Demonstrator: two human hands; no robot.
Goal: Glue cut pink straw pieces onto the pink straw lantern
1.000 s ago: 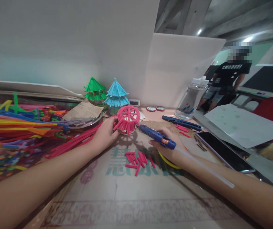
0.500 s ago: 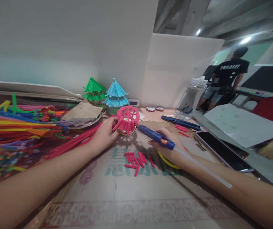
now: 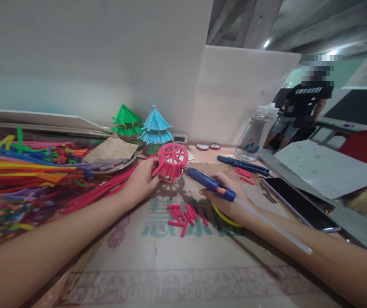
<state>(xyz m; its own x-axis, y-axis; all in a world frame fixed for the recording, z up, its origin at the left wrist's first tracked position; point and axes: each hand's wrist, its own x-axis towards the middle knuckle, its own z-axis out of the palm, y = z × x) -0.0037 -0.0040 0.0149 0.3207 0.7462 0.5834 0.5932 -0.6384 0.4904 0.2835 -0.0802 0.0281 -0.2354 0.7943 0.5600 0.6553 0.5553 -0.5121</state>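
My left hand (image 3: 144, 175) is closed on the left side of a pink pipe-cleaner wheel frame (image 3: 172, 155), a spoked ring with short strips hanging along its lower front. In my right hand (image 3: 220, 192) is a blue hot glue gun (image 3: 210, 184), with a clear glue stick (image 3: 276, 229) trailing from its back end. The nozzle tip meets or nearly meets the right edge of the pink frame. Below, several short pink pipe-cleaner pieces (image 3: 186, 214) lie on the cardboard (image 3: 157, 261). A yellow ring-shaped thing (image 3: 226, 217) shows partly under my right hand.
Bundles of coloured pipe cleaners (image 3: 19, 167) fill the left side. Green (image 3: 125, 117) and blue (image 3: 155, 124) tiered roof models stand at the back by a small clock (image 3: 180, 138). Rightward are a water bottle (image 3: 256, 132), a utility knife (image 3: 243, 164), a phone (image 3: 300, 203) and a standing person (image 3: 307, 102).
The pink frame and the glue gun have shifted very slightly to the right. Both hands keep their holds.
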